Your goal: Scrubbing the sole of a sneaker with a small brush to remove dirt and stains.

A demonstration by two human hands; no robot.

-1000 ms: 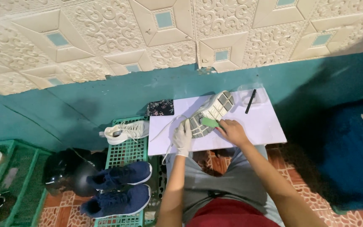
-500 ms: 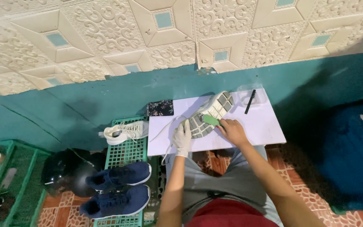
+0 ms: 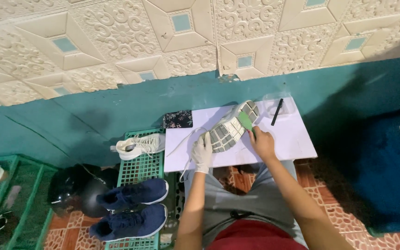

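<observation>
A white sneaker [image 3: 231, 126] lies sole-up on a white board [image 3: 292, 139] across my knees. My left hand [image 3: 203, 152], in a white glove, grips the heel end of the sneaker. My right hand [image 3: 263, 143], bare, holds a green brush [image 3: 245, 121] pressed against the grey sole near the toe. A white lace [image 3: 184, 143] trails off the sneaker toward the board's left edge.
A black pen-like tool [image 3: 277, 111] lies by a clear dish [image 3: 278, 103] at the board's far edge. A dark patterned pouch [image 3: 178, 119] sits at its far left corner. A second white sneaker [image 3: 140, 144] and two navy shoes [image 3: 133, 208] rest on a green rack [image 3: 140, 169].
</observation>
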